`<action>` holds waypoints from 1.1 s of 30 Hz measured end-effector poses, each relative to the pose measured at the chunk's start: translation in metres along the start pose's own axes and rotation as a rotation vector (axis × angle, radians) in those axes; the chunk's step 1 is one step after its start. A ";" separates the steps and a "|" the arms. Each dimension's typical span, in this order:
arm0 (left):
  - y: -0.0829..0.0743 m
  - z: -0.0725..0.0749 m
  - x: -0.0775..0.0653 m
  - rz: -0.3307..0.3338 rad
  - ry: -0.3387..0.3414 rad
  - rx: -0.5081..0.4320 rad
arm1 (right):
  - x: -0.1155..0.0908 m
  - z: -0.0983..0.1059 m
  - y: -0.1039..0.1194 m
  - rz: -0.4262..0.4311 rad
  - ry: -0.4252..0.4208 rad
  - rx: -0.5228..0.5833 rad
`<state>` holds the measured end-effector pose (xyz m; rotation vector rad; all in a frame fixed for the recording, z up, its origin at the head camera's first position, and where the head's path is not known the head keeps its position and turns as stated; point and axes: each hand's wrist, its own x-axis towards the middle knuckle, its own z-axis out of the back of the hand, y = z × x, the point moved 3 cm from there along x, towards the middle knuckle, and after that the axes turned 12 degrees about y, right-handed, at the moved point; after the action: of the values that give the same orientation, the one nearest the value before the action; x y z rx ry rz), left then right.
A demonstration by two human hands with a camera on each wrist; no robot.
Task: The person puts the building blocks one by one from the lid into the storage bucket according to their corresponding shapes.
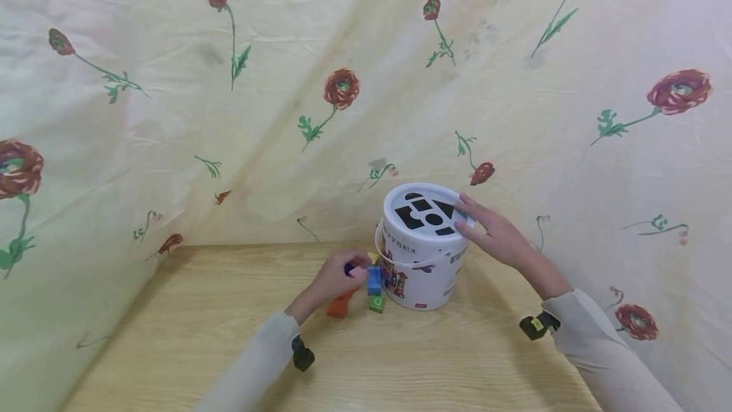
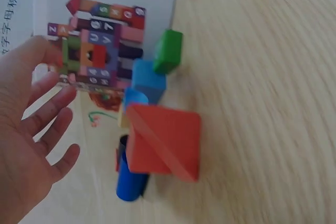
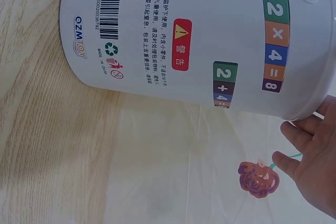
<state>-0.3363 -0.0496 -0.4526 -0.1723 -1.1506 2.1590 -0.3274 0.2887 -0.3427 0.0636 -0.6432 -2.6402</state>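
Note:
My left hand (image 1: 338, 273) is beside a group of blocks left of a white bucket (image 1: 423, 278). In the left wrist view its fingers (image 2: 50, 124) are loosely bent, with no block seen between them and the thumb. Closest to it are a red block (image 2: 163, 142) with a slanted face, a dark blue cylinder (image 2: 131, 182), light blue blocks (image 2: 149, 80) and a green block (image 2: 169, 51). My right hand (image 1: 494, 237) rests at the right edge of the bucket's lid (image 1: 408, 224), fingers extended over the rim. Black shape-sorter figures mark the lid.
The bucket stands upright on a wooden table (image 1: 229, 323), its thin white handle (image 1: 420, 264) hanging at the front. A flowered cloth (image 1: 274, 113) rises behind and along both sides. Both wrists wear small black devices.

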 end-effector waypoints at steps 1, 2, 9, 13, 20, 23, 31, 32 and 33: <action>0.002 0.000 -0.002 0.010 0.024 0.014 | 0.000 0.000 0.000 0.000 0.000 0.002; 0.004 0.000 -0.004 0.016 0.043 0.034 | 0.000 0.000 0.000 0.000 -0.001 0.003; 0.014 0.005 -0.023 0.119 0.117 0.136 | -0.001 -0.001 0.001 0.004 -0.006 0.000; 0.020 0.008 -0.032 0.165 0.130 0.151 | 0.000 -0.002 0.000 0.006 -0.006 -0.002; 0.027 0.012 -0.040 0.160 0.183 0.175 | -0.001 -0.003 -0.001 0.006 -0.008 0.000; 0.028 0.013 -0.043 0.156 0.202 0.193 | -0.001 -0.002 -0.001 0.005 -0.009 -0.003; 0.025 0.017 -0.049 0.155 0.217 0.237 | 0.000 0.000 0.001 0.010 -0.012 -0.008; 0.025 0.017 -0.049 0.153 0.220 0.243 | 0.000 0.000 0.001 0.010 -0.011 -0.008; 0.026 0.016 -0.049 0.152 0.224 0.253 | 0.000 0.000 0.001 0.010 -0.011 -0.008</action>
<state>-0.3182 -0.1013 -0.4721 -0.3884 -0.7524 2.3262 -0.3275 0.2877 -0.3426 0.0434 -0.6342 -2.6351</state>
